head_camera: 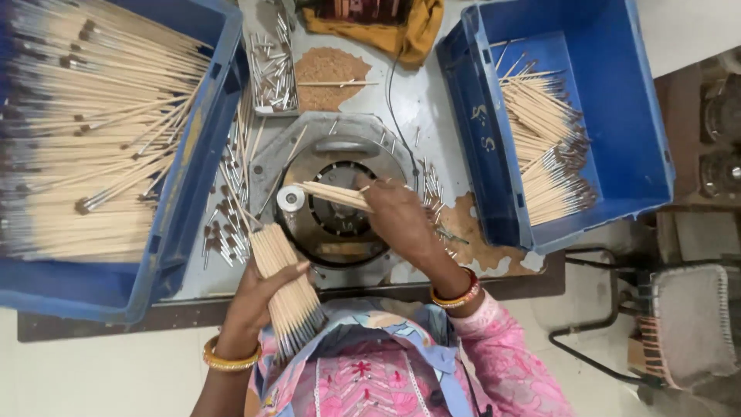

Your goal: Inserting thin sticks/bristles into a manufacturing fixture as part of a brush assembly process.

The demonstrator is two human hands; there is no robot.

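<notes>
Right now the left hand (258, 297) is closed around a thick bundle of sticks (284, 289), gripping it near the middle. The bundle's long axis runs from the upper left down toward the person's body, its dark tipped ends lowest, over the near edge of the bench (417, 100). The right hand (397, 220) is closed on a few sticks (332, 194) and holds them across the round metal machine (336, 205); these lie almost level, their free ends pointing left toward a small silver knob (291, 198). So the few sticks sit up and to the right of the bundle, and the right hand is the nearer one to the machine's centre. Loose metal caps (274, 66) lie scattered on the bench around the machine. A blue crate (197, 154) heaped with sticks stands on the left, and another blue crate (610, 116) with a smaller pile stands on the right.
</notes>
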